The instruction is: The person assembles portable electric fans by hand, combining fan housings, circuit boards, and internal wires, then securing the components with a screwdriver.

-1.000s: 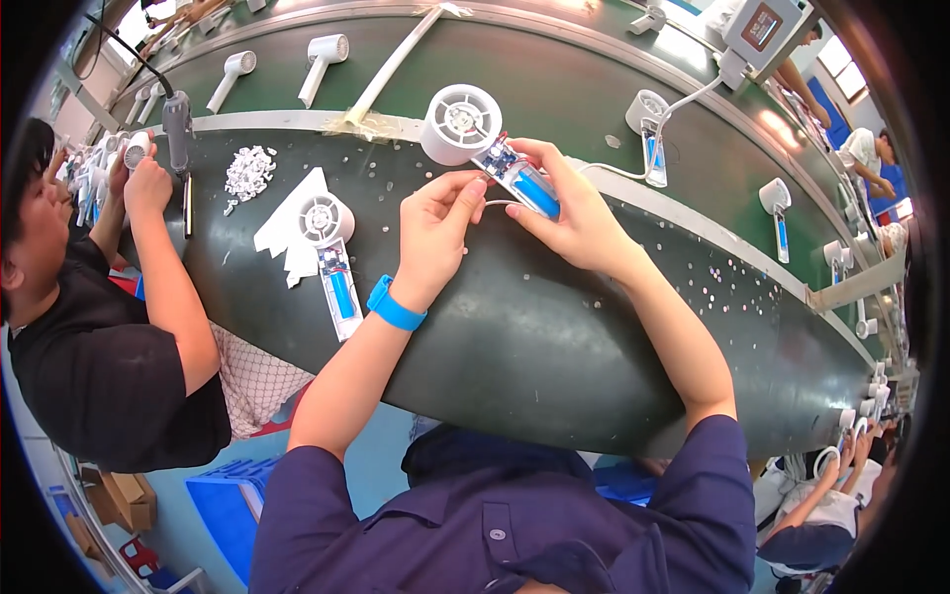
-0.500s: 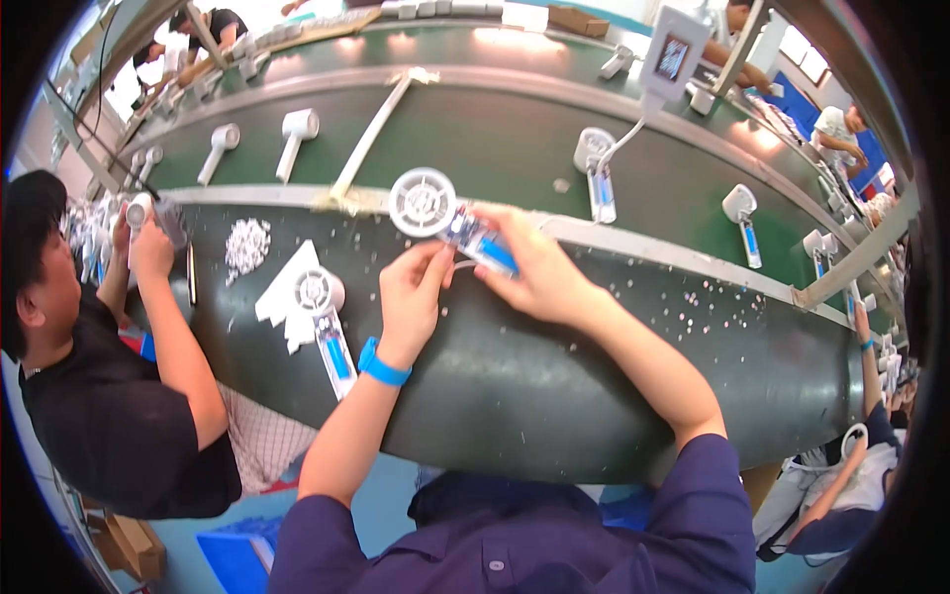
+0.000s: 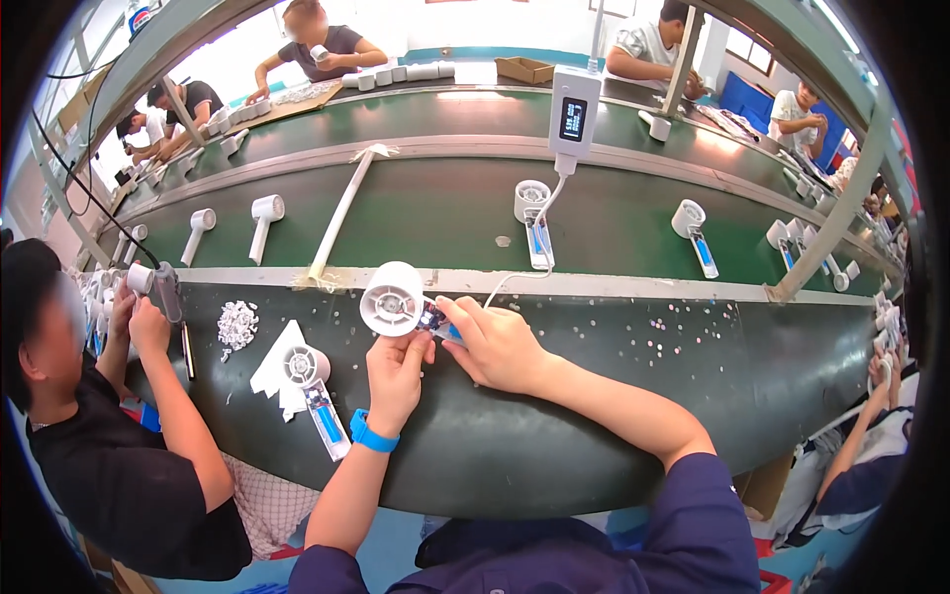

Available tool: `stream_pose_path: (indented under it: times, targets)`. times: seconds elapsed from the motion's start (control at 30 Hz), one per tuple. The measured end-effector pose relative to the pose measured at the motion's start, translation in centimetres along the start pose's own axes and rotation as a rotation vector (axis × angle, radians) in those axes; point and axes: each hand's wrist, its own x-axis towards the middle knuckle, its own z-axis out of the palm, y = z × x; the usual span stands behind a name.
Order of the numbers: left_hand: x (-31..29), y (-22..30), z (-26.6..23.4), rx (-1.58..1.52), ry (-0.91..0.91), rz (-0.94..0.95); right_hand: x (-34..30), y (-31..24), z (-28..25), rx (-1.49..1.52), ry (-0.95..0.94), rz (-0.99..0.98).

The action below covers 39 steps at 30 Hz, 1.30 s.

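Note:
A white handheld fan [image 3: 392, 301] with a round, spoked head is between my hands, its handle uncovered to show a circuit board and a blue battery. My right hand [image 3: 500, 346] is closed round the handle. Below the head, my left hand [image 3: 396, 376] pinches at the handle's near side; its fingertips are partly hidden. From a white USB meter [image 3: 574, 114] with a lit screen, a white cable [image 3: 515, 278] runs down behind my right hand; its end is hidden. Another uncovered fan [image 3: 323, 408] lies left of my left wrist, its head near white sheets [image 3: 276, 368].
A pile of small white parts [image 3: 237, 327] lies at left on the dark worktop, and tiny bits are scattered at right. Several fans sit on the green conveyor [image 3: 435, 223]. A white bar [image 3: 341, 218] crosses it. A co-worker [image 3: 119, 426] at left holds a fan and a tool.
The view has tilted up, so the bench sits lower in the picture. The fan's head has turned to show its side wall, and my left fingers have come closer under it.

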Motion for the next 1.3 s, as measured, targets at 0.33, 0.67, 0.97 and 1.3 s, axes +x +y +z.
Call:
stream_pose_path:
  times: [0.33,0.67,0.97,1.3]
  targets:
    - [0.0,0.2,1.1,0.236,-0.134,0.098,2.0,0.4,-4.3,0.622,-0.273,0.656]
    - [-0.1,0.5,0.3,0.172,-0.251,0.042,-0.4,-8.1,-19.5,0.294,1.143,-0.35]
    - [0.1,-0.6,0.6,0.26,-0.241,0.018,2.5,-8.7,-20.0,0.487,1.264,-0.296]
    - [-0.2,-0.6,1.0,0.315,-0.19,0.018,2.4,-8.9,-20.1,-0.003,1.292,-0.643]
